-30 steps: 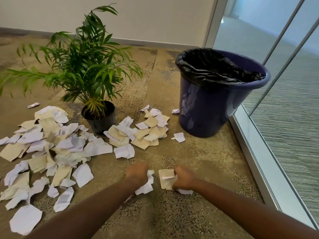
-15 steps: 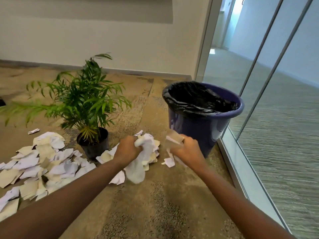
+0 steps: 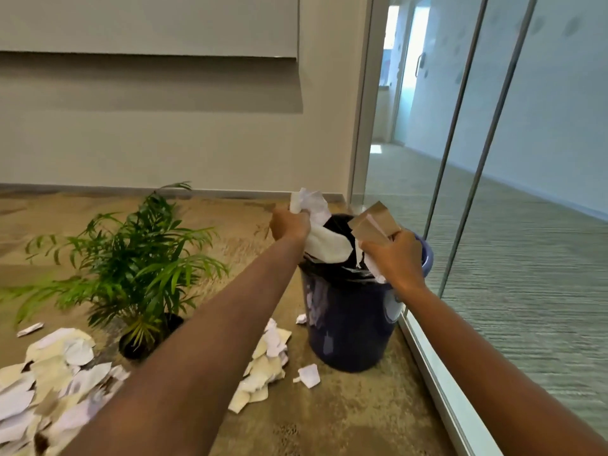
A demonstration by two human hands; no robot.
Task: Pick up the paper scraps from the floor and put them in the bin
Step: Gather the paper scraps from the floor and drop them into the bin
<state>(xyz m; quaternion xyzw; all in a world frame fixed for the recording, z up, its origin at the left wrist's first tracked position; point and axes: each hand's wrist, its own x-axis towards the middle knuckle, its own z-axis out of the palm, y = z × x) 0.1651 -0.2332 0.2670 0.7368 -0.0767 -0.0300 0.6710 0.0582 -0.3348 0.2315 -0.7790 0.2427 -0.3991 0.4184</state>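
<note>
Head view, quick pass: at far left a big spread of paper scraps [image 3: 49, 373] lies on the floor [image 3: 345, 419], white and tan mixed, with one small strip [image 3: 30, 329] lying apart behind it. A potted plant [image 3: 131, 255] stands upright just behind the spread in a black pot. The left arm crosses up from bottom left. The left hand [image 3: 289, 227] is fisted around a white crumpled wad [image 3: 324, 246]; part of the wad pokes up above the fist and the bigger part hangs below it over the left side of the bin mouth. A second pile [image 3: 263, 363] of scraps sits on the floor between plant and bin, partly hidden by the left arm. One loose scrap [image 3: 309, 375] lies just in front of the bin. A tiny scrap [image 3: 301, 319] sits by the bin wall; contact unclear. The bin [image 3: 348, 330] is dark blue, round and upright on the floor, with a black liner bag [image 3: 332, 274] folded over its rim. The right hand [image 3: 393, 256] is over the right side of the bin mouth, fingers curled tight on tan pieces [image 3: 373, 222] that stick up, with white strips hanging under the hand. The inside of the bin is mostly hidden. The bin stands just beside the glass wall [image 3: 543, 192] at right
</note>
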